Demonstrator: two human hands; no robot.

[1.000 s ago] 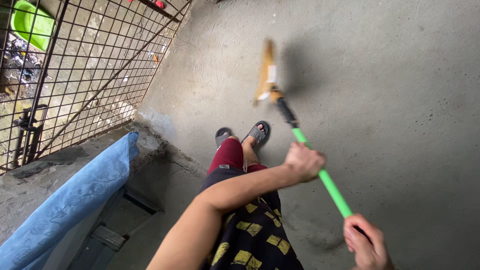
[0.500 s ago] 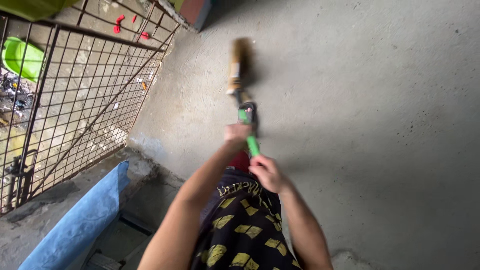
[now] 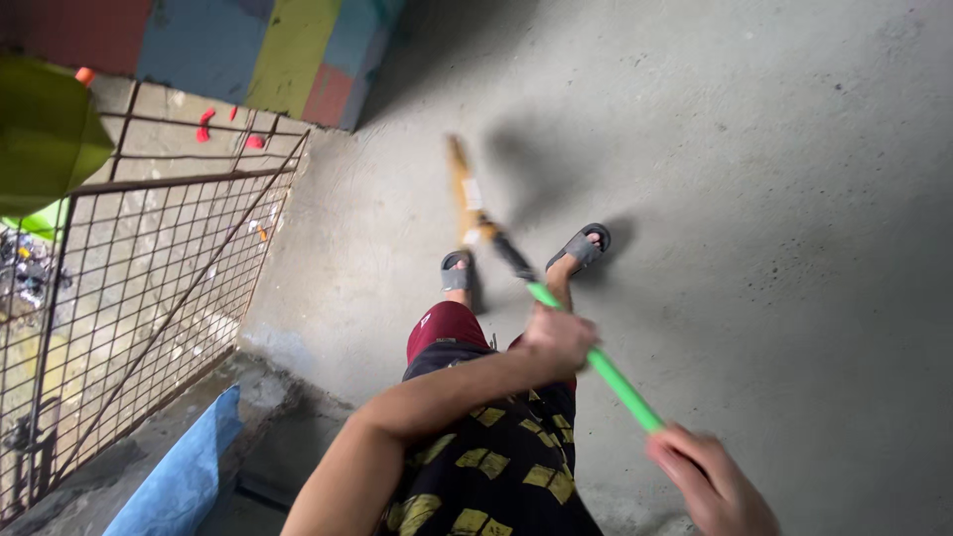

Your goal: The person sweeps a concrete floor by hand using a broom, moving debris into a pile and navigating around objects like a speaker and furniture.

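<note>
I hold a broom with a bright green handle (image 3: 613, 373) and a blurred straw-coloured head (image 3: 464, 196) that rests on the grey concrete floor ahead of my feet. My left hand (image 3: 559, 337) grips the handle partway down. My right hand (image 3: 713, 482) grips the upper end at the lower right of the view. My two feet in grey sandals, the left (image 3: 456, 271) and the right (image 3: 579, 246), stand apart just behind the broom head.
A rusty wire mesh fence (image 3: 149, 288) runs along the left above a concrete ledge. A blue cloth (image 3: 174, 481) lies at the lower left. A wall painted in coloured blocks (image 3: 268, 60) stands at the far end, and a green object (image 3: 45, 129) hangs upper left.
The broom head has swept left and nearer to my feet. My hands have spread apart along the handle again, the right hand dropping to the lower right. The view has tilted upward.
</note>
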